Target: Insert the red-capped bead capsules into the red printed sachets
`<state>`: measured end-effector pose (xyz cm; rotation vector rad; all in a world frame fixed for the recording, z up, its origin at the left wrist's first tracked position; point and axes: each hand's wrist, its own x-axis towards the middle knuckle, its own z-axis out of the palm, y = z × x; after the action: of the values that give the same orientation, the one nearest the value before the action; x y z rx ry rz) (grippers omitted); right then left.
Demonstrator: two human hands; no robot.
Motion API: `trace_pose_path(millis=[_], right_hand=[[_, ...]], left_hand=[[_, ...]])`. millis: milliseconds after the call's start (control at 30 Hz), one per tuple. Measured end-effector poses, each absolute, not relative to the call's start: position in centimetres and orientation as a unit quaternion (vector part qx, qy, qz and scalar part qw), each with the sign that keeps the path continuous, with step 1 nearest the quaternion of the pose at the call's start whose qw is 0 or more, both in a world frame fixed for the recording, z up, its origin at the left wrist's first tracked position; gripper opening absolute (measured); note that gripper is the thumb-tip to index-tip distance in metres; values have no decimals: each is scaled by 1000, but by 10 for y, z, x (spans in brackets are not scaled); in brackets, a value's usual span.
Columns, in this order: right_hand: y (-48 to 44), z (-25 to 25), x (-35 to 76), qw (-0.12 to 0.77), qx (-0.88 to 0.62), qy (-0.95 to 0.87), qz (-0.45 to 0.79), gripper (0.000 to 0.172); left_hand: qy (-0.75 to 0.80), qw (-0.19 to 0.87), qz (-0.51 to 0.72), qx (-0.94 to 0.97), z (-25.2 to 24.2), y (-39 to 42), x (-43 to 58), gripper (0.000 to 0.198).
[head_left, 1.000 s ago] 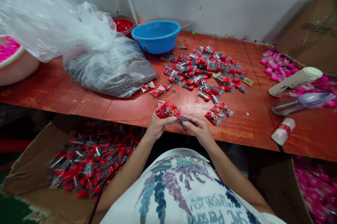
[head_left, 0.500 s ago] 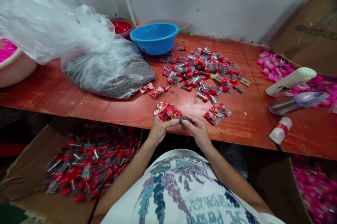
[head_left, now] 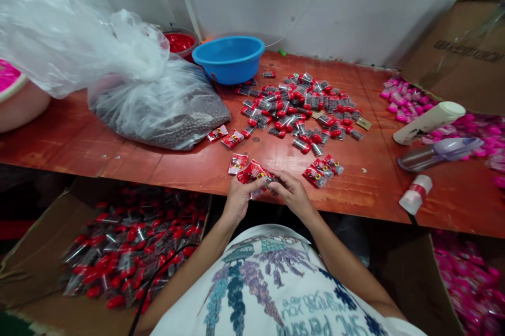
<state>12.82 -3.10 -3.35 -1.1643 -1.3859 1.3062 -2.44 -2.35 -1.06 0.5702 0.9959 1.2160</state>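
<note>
My left hand [head_left: 239, 196] is closed around red printed packets [head_left: 253, 172], held at the table's front edge. My right hand [head_left: 291, 191] meets it from the other side, its thumb and fingers pinched at the dark end of the same packets. What exactly lies under the right fingertips is partly hidden. A single red packet [head_left: 238, 164] lies just beyond my left hand. To the right rests a small group of red packets [head_left: 322, 170]. Two more red packets [head_left: 232, 139] lie beside the big plastic bag. Farther back is a heap of small clear bottles with red caps [head_left: 292, 104], filled with dark beads.
A large clear bag of dark beads [head_left: 158, 110] sits on the left, beside a blue basin [head_left: 229, 62]. On the right are a white roll [head_left: 428, 123], a purple-lidded cup [head_left: 437, 153] and pink bottles [head_left: 406, 97]. Below the table stands a carton of red-capped bottles [head_left: 130, 246].
The right fingers have closed in over the dark end of the packets, covering more of it. The whole view has shifted slightly; the things on the table stay put.
</note>
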Motion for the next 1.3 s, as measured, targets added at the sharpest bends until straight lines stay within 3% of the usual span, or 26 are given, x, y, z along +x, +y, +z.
trace_pose_path(millis=[200,367,600,767,900,1100,1300], right_hand=[[-29,-40,127,461,-497,-474,563,27],[-28,-52,153,458,-552,-439,542,30],[-35,-60,207,394,-714,-534,224,36],[-31,-52,161,435,-577,-585,367,36],[-17,-47,141,429,-561,-610,360,31],[17,-38,162,344,-520,-714,319,27],[74,-45,202,136,-736,-659,72,33]], left_hand=[[446,688,511,258,-23,-22,-19,28],[446,734,470,203,-34,-17,-13,28],[477,737,458,140,-37,-10,-15,36],[459,742,459,169,-39,-6,4,33],[459,724,486,174,-38,-1,7,32],[473,684,534,155,-35,10,0,38],[478,667,569,49,-35,21,-10,24]])
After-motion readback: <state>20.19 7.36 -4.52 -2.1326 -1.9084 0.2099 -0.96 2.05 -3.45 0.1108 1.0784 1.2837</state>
